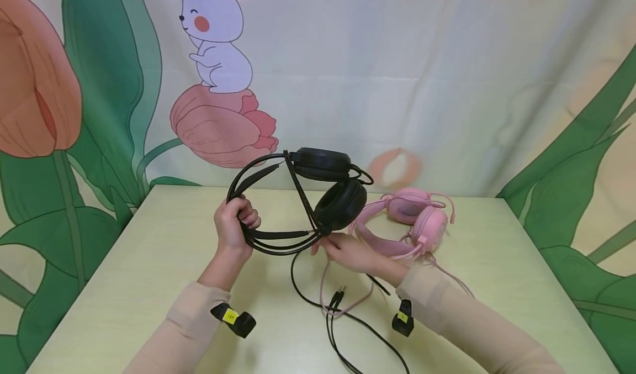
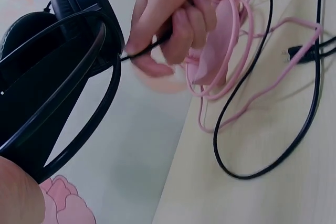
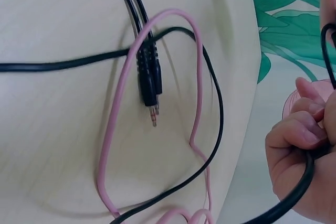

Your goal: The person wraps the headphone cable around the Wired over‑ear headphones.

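Beyond the loose plugs [image 1: 336,298], my right hand [image 1: 350,251] pinches the limp black cable [image 2: 160,40] while my left hand [image 1: 235,225] grips the raised black headphones [image 1: 341,205], probably light, by their likely springy band [image 1: 255,179], before the pink headset [image 1: 429,227].

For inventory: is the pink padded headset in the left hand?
No, the left hand grips the black padded headset; the pink headset lies on the pale table.

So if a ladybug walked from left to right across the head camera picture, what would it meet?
Big orange tulip → left hand → black ear cups → pink ear cups → the green leaves on the right side.
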`<action>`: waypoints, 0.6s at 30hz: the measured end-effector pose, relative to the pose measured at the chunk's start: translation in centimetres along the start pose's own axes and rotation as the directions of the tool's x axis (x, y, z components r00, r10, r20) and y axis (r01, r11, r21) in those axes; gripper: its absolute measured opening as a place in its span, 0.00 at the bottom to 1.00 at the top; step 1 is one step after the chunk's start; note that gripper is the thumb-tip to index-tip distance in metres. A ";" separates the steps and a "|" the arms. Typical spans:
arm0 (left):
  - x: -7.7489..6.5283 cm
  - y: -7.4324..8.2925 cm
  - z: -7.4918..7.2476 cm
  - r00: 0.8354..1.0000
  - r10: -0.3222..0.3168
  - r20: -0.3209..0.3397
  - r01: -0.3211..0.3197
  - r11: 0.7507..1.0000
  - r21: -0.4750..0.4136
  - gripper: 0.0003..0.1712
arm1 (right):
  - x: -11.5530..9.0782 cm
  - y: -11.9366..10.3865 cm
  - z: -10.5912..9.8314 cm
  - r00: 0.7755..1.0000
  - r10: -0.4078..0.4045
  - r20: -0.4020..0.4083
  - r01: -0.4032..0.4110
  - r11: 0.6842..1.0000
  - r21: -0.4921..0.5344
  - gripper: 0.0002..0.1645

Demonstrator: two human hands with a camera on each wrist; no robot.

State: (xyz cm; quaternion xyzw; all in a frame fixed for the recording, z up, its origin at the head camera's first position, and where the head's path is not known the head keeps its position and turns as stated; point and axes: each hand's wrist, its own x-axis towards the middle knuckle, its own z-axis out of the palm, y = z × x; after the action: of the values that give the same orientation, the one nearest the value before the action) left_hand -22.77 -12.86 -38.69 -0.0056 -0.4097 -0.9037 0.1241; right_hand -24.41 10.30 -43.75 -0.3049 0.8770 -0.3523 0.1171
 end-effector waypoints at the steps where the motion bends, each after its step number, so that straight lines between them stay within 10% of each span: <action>1: 0.1 0.0 -0.1 1.000 0.003 -0.018 -0.003 1.000 0.003 0.11 | -0.1 -0.1 0.1 1.000 -0.001 -0.007 0.001 1.000 -0.010 0.21; 18: 0.9 0.3 -1.6 0.967 0.072 -0.244 -0.049 0.994 0.100 0.11 | -1.5 -1.5 -0.1 0.999 -0.036 0.011 0.035 0.997 0.064 0.16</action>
State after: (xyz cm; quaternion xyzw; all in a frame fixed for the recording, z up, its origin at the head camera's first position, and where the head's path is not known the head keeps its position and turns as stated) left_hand -23.40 -14.40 -39.48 0.1003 -0.4323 -0.8731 0.2019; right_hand -22.58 10.42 -42.71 -0.3187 0.8591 -0.3802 0.1259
